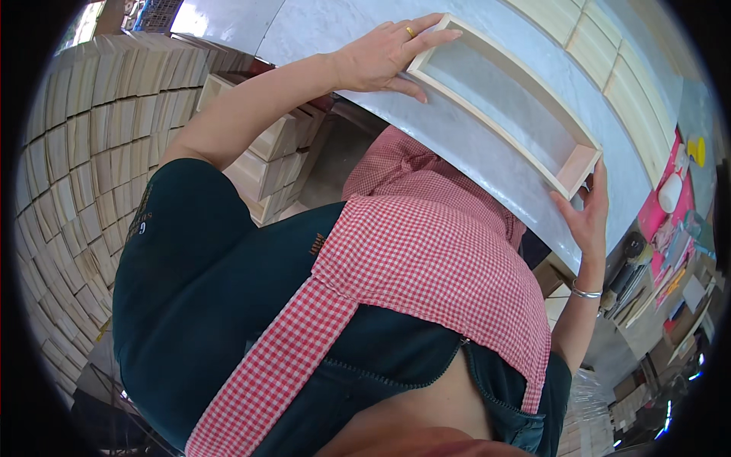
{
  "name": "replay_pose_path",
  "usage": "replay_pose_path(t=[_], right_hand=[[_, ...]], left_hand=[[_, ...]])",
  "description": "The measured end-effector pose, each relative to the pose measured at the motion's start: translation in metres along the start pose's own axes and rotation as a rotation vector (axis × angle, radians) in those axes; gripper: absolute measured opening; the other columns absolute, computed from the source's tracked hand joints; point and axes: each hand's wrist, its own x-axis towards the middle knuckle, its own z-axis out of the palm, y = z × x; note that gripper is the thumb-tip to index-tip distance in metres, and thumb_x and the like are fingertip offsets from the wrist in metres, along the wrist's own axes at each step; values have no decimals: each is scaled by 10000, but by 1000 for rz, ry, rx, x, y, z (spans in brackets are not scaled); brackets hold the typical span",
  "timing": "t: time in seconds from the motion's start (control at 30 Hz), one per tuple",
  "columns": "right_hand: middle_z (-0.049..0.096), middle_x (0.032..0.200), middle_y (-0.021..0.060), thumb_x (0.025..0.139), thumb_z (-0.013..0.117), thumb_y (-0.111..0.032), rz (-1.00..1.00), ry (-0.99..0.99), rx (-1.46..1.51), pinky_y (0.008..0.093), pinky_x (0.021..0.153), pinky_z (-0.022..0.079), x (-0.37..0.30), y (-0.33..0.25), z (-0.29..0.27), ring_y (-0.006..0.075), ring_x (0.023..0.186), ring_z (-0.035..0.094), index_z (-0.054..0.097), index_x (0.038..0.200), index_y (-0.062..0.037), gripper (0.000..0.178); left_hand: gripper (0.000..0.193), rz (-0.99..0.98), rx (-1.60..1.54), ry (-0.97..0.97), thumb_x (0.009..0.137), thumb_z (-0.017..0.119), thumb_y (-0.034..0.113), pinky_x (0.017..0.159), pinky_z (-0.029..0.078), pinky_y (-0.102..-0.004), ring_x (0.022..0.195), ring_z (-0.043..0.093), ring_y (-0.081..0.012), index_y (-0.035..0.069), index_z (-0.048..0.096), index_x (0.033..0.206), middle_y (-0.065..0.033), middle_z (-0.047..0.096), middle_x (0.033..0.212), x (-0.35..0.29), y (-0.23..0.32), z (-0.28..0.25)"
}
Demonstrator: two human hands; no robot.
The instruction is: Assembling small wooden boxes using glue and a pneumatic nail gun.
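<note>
A long, narrow rectangular frame of pale wood (484, 125) lies slantwise on the pale marbled tabletop (327, 34). The tabletop's colour shows between its walls, though whether it has a clear bottom I cannot tell. At the far left end, my left hand (381, 57) grips the frame, one finger across the short wall and the thumb by the near corner. My right hand (590, 209) clasps the opposite short end, its thumb at the near corner and its other fingers partly hidden behind the end wall.
More pale wooden boxes (592, 47) line the table's far side. A white bottle (670, 192) and a yellow object (696, 151) are by a pink sheet (652, 215) at right. Tall stacks of wooden pieces (99, 152) fill the left, with wooden boxes (263, 171) near the table edge.
</note>
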Motion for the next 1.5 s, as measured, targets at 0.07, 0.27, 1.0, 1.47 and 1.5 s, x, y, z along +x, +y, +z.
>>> replay_pose_path(t=[0.07,0.27,1.0,1.47,1.5], right_hand=[[513,1402,165,737,856,-59,-17,3,-1,395,942,539,1,0,0,302,1123,592,300,1557,-34,992],[539,1371,160,708,870,-57,-24,59,-76,345,843,547,-7,14,-3,255,971,614,314,1549,-29,1009],[600,1289,134,660,878,-54,19,78,87,253,600,514,-8,7,-14,147,703,575,353,1539,-33,1024],[620,1050,162,601,827,-14,86,80,-76,307,711,503,-18,22,-52,205,792,572,252,1567,-33,1124],[620,1047,160,598,827,-16,100,79,-68,306,718,500,-16,26,-53,209,796,571,252,1568,-36,1128]], left_hand=[[923,-4,21,20,843,776,422,1107,415,-425,1289,505,-348,302,237,1583,-166,298,1600,-4,2,3],[907,-59,-137,-181,854,757,182,1167,370,-484,1418,382,-354,295,235,1587,-144,271,1621,17,8,-23],[1181,-227,-403,-115,674,891,83,983,531,-398,1036,611,-283,162,179,1613,-131,488,1475,24,24,-29],[1184,-235,-504,-129,661,883,83,968,517,-406,1059,609,-320,48,152,1592,-192,391,1540,45,57,-15],[1193,-169,-459,-78,655,884,76,970,515,-407,1051,614,-320,48,147,1593,-191,381,1549,46,52,-3]])
